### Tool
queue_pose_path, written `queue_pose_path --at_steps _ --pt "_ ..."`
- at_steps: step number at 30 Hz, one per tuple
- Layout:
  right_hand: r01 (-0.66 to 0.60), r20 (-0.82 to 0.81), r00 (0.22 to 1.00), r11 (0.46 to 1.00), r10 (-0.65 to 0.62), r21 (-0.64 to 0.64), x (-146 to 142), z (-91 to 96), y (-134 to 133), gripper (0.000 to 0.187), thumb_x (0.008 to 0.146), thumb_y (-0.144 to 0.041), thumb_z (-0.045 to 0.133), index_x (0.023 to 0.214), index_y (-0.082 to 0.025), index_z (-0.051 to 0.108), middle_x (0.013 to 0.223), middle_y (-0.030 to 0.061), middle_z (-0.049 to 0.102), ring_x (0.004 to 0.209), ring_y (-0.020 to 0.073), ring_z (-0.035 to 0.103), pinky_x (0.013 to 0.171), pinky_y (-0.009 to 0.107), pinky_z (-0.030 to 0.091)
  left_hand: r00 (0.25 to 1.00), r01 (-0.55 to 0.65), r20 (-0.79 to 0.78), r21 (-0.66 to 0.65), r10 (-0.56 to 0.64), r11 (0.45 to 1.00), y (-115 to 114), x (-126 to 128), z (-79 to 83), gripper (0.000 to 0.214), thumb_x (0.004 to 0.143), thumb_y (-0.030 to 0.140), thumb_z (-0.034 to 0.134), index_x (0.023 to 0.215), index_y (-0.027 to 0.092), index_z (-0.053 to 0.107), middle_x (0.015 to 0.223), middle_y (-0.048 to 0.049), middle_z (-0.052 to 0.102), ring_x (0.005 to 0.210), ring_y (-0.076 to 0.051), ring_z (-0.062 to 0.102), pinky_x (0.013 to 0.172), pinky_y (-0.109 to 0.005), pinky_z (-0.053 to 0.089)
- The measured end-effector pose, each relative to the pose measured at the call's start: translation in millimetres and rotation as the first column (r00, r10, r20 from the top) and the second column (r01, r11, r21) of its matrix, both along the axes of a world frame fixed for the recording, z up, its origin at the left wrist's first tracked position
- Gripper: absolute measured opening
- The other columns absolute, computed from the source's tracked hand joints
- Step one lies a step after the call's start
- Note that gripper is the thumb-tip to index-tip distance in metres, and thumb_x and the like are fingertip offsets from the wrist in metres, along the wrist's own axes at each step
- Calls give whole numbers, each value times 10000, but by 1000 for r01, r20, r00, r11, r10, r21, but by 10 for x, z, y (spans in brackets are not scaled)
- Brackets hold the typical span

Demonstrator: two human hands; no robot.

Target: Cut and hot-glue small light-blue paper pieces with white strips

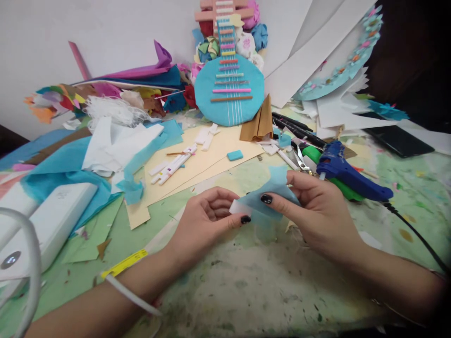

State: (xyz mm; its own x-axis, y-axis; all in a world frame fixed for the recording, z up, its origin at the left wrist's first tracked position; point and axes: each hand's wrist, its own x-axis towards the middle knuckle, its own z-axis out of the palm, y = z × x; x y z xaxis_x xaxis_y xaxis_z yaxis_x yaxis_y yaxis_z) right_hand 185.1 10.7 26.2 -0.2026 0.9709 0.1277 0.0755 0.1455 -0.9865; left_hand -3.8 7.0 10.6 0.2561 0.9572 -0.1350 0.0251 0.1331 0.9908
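My left hand (202,218) pinches a small white piece (239,207), perhaps folded paper or foam, between thumb and curled fingers. From the other side my right hand (322,213) grips a piece of thin light-blue paper (278,175), its thumb pressed flat on top. The paper lies against the white piece and spans the gap between both hands. Its lower part looks see-through and blurred. Farther back, a small blue-covered block (235,155) sits on a cream sheet (197,173). White strips (174,164) lie on that sheet too.
A blue paper lute (207,89) leans at the back. At right lie a blue glue gun (352,173) with a black cord, scissors (300,159), black pens (296,127) and a phone (396,138). At left are a white power bank (58,220), blue paper (59,173) and a cable.
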Motion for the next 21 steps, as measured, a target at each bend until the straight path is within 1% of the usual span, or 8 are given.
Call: queue_pose_path --at_steps 3,5,9,11,15,18,21 --pt "-4 13 1000 1000 4 -8 9 -2 -3 141 800 -351 656 813 -211 640 740 9 662 624 125 588 533 231 499 1000 10 -8 6 -10 1000 -15 10 11 284 680 256 753 911 151 627 817 -52 716 753 -169 684 697 -273 567" --pt "-11 -6 1000 1000 11 -17 18 -2 5 130 809 -340 648 833 -213 642 778 13 676 663 131 610 565 233 516 1000 12 -15 5 -12 1000 -25 18 24 271 692 252 741 918 151 630 823 -52 716 748 -167 684 700 -274 569" --pt "-13 -65 998 999 10 -41 31 -19 20 138 786 -332 676 866 -222 652 868 26 692 736 156 640 615 257 544 999 -23 -23 27 24 999 -25 21 44 180 738 252 701 862 144 631 742 -33 703 671 -147 680 653 -251 571" --pt "-23 -97 995 998 16 -66 34 -39 19 171 773 -339 691 906 -237 658 890 30 693 752 170 645 620 274 552 998 -44 -40 66 47 997 -19 16 45 139 757 246 685 837 144 632 713 -22 694 645 -134 674 637 -234 567" --pt "-49 -159 987 992 31 -114 31 -75 6 259 806 -353 656 1050 -264 643 917 39 695 788 187 653 629 297 560 992 -65 -97 135 78 989 -18 9 40 112 762 232 680 820 146 636 693 -14 684 609 -121 661 601 -216 554" --pt "-57 -202 979 989 29 -133 24 -81 0 246 816 -326 647 1054 -261 644 942 36 693 795 179 652 662 299 558 979 -88 -163 205 122 975 -36 7 32 134 744 224 697 837 146 638 681 -12 672 597 -116 648 571 -205 534" --pt "-64 -256 966 985 21 -159 17 -74 0 223 807 -297 659 1026 -257 655 950 29 691 794 170 650 688 298 553 966 -123 -186 276 179 953 -59 7 23 226 733 210 705 932 158 611 677 0 658 604 -114 641 566 -203 522"
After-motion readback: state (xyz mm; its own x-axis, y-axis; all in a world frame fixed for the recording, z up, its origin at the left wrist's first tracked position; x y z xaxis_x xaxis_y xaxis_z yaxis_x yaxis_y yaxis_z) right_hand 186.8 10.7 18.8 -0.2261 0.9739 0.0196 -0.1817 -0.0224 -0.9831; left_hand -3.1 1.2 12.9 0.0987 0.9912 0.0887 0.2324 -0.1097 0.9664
